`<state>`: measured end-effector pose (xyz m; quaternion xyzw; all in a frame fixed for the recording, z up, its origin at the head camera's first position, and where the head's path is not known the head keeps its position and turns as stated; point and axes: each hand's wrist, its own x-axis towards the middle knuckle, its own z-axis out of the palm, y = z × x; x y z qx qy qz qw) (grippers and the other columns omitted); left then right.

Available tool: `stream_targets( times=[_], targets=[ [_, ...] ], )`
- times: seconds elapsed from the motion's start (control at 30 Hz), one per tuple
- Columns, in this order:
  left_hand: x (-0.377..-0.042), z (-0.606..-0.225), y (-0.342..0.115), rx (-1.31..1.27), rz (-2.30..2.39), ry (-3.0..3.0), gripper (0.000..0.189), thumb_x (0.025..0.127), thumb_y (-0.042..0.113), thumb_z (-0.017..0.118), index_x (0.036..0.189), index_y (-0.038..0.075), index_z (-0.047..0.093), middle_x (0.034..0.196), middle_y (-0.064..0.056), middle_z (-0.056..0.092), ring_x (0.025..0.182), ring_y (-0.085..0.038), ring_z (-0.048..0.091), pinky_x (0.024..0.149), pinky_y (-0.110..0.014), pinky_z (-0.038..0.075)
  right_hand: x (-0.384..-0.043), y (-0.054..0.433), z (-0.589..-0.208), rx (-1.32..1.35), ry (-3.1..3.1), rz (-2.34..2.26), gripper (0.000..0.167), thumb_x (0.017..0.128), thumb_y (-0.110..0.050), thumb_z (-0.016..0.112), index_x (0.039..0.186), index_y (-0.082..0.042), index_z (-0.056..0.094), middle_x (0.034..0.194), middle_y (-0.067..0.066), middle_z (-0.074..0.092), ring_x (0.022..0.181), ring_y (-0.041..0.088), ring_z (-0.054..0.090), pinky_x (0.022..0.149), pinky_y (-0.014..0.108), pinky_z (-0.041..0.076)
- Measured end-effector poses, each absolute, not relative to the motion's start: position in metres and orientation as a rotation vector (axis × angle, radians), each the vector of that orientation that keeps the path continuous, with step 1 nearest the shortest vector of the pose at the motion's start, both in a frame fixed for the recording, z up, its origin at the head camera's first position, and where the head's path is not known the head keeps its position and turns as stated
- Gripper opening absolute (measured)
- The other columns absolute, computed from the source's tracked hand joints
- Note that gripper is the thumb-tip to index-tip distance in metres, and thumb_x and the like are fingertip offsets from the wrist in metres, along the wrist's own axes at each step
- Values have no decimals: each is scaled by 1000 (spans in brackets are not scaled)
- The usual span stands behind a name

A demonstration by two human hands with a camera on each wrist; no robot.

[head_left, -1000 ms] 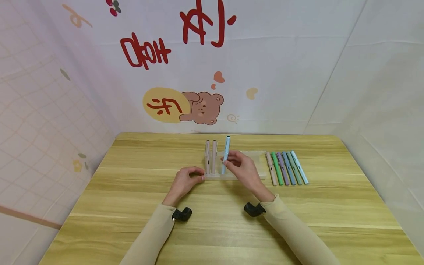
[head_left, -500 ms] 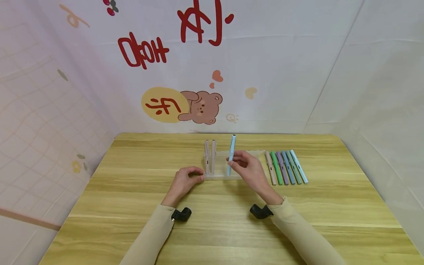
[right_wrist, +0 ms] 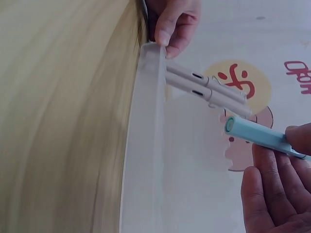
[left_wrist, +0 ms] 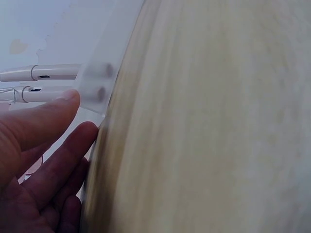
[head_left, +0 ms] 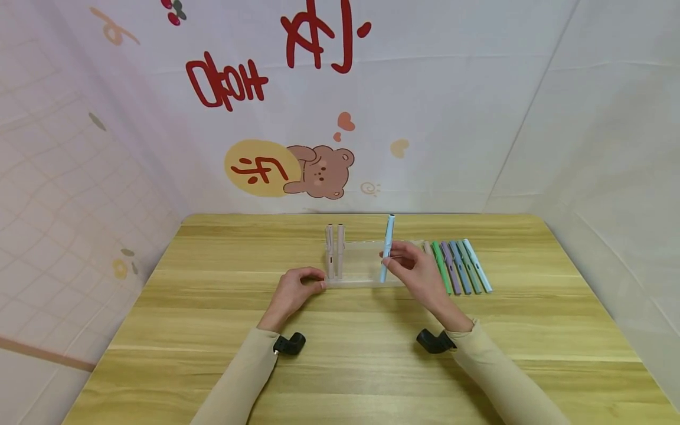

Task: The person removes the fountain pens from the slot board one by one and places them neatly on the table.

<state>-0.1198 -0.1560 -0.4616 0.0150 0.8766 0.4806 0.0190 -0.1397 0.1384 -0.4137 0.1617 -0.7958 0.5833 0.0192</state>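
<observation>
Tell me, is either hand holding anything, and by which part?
The right hand pinches a light blue pen on its lower half, leaving the bottom end free; the left hand holds the translucent rack by its left end.

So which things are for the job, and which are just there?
Probably for the job:
light blue pen, pinched in the right hand
clear rack, its end held by the left hand
two pale pens standing in the rack
row of pens lying beside it

Just there:
bear picture
red writing
</observation>
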Motion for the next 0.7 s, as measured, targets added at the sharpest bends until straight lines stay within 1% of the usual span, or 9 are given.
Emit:
stream_targets(
  times=[0.23, 0.4, 0.5, 0.7],
  targets=[
    [-121, -458, -156, 41, 1496, 2708, 13, 90, 13, 81, 103, 12, 79, 106, -2, 76, 110, -25, 65, 101, -47, 47, -141, 153, -410, 440, -2508, 1724, 35, 99, -17, 73, 128, 0, 66, 113, 16, 72, 100, 28, 71, 80, 21, 55],
    [-122, -457, -156, 32, 1495, 2706, 13, 89, 14, 81, 103, 13, 80, 107, -1, 76, 111, -24, 65, 102, -46, 47, -142, 162, -408, 417, -2530, 1674, 36, 99, -20, 74, 128, -1, 66, 113, 15, 73, 99, 27, 71, 79, 20, 54],
    [-122, -457, -155, 30, 1493, 2707, 13, 90, 14, 81, 103, 13, 80, 107, 0, 76, 112, -24, 65, 102, -47, 47, -142, 167, -407, 404, -2528, 1682, 37, 99, -20, 73, 129, -1, 66, 113, 15, 72, 99, 23, 71, 80, 19, 54],
    [-123, -458, -155, 21, 1500, 2699, 14, 90, 13, 81, 103, 13, 80, 108, -1, 75, 112, -24, 65, 102, -46, 47, -144, 177, -405, 393, -2503, 1711, 37, 99, -18, 73, 129, 1, 66, 114, 18, 70, 95, 10, 69, 78, 18, 54]
  ],
)
